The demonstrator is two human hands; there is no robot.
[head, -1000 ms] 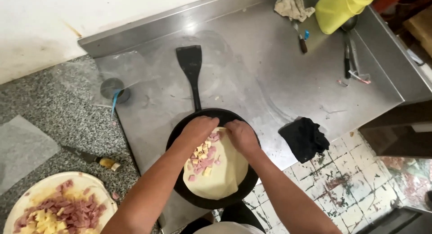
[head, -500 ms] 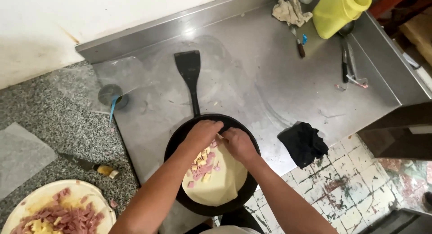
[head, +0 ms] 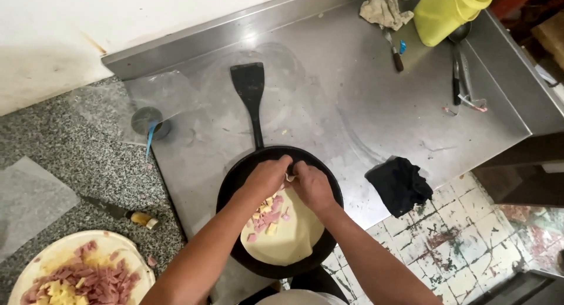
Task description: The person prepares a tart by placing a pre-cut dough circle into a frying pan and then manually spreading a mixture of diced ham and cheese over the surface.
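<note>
A black frying pan (head: 235, 182) sits on the steel counter. In it lies a pale round tortilla (head: 294, 240) with diced pink ham and yellow cheese (head: 267, 220) on its left part. My left hand (head: 264, 179) and my right hand (head: 311, 184) meet at the tortilla's far edge, fingers pinched on that edge and lifting it. A black spatula (head: 249, 93) rests with its handle on the pan's far rim, blade pointing away.
A plate of diced ham and cheese (head: 76, 275) is at the lower left, a knife (head: 117, 211) beside it. A black cloth (head: 399, 184) hangs at the counter edge. At the back right are a yellow jug (head: 449, 11), a rag (head: 382, 10) and utensils (head: 458, 70).
Both hands have closed together at the tortilla's far edge and raised it slightly. The view has shifted a little, showing less of the plate.
</note>
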